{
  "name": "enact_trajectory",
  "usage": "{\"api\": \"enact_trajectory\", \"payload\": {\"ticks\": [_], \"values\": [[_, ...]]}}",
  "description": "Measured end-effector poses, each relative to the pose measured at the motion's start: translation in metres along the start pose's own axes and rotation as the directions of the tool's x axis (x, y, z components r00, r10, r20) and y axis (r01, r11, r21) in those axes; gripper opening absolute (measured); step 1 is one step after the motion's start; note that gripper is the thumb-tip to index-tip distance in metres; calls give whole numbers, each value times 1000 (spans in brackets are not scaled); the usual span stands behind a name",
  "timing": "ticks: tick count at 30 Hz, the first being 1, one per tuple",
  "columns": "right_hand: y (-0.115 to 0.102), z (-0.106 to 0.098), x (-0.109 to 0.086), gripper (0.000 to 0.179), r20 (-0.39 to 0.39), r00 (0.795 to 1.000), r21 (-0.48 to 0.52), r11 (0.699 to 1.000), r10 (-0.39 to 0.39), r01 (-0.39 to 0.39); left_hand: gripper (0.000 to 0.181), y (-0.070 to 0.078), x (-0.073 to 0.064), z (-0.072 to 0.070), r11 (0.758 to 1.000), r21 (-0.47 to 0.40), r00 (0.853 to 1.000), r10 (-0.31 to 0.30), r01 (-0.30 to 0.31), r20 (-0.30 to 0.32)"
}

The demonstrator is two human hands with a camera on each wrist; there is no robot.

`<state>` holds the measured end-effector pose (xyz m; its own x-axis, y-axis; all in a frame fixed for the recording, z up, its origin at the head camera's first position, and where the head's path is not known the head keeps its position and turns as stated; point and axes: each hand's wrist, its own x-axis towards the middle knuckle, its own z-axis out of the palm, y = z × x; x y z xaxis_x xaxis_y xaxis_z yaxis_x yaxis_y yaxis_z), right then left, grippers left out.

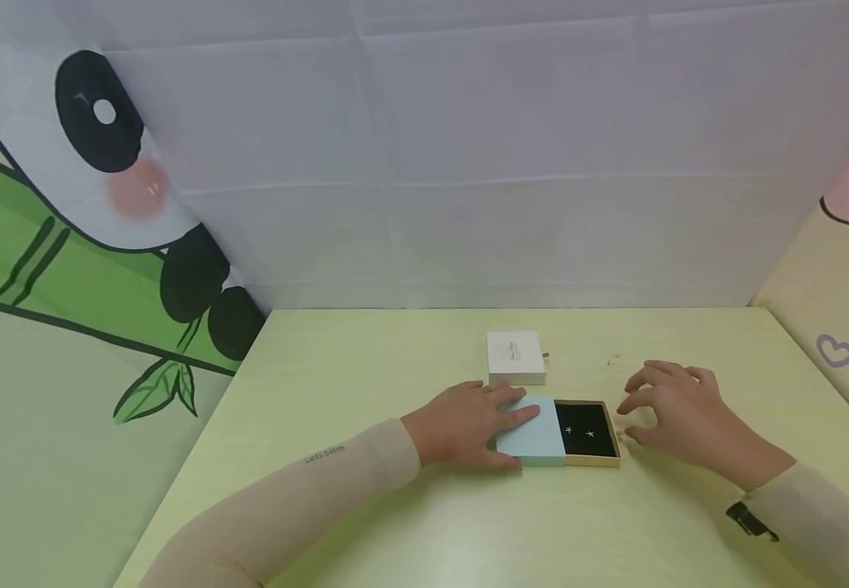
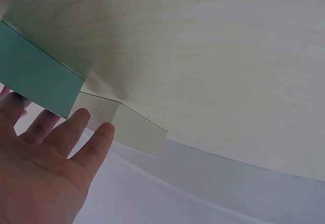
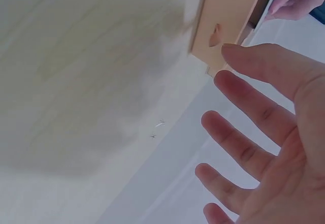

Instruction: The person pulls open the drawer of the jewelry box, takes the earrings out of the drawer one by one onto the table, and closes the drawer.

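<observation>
A light blue box sleeve [image 1: 534,441] lies on the table with its drawer [image 1: 593,461] pulled partway out to the right. On the drawer's black pad [image 1: 578,447] sit two small star-shaped pieces that look like earrings. My left hand [image 1: 468,425] rests on the left part of the sleeve, its fingers extended over the top and the thumb low by the front edge. Just right of the drawer hovers my right hand [image 1: 677,416], fingers apart and loosely bent, holding nothing. In the right wrist view, thumb and index fingertip are near the small pull tab [image 3: 216,35] on the drawer's end.
Behind the sleeve stands a closed white box [image 1: 514,357] with print on its lid and a small tab on its right side. Tiny shiny pieces [image 1: 613,359] lie on the table beyond my right hand. A white cloth [image 1: 431,204] hangs along the table's back edge.
</observation>
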<state>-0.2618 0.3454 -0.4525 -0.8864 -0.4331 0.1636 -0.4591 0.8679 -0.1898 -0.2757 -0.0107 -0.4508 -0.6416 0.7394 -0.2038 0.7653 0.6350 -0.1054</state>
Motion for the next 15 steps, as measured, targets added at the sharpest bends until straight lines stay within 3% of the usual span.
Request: {"api": "enact_trajectory", "payload": {"ticks": [15], "values": [[-12, -10, 2, 21, -18, 1000, 23, 999, -23, 24, 89, 1, -2, -2, 1000, -18, 1000, 0, 1, 10]]}}
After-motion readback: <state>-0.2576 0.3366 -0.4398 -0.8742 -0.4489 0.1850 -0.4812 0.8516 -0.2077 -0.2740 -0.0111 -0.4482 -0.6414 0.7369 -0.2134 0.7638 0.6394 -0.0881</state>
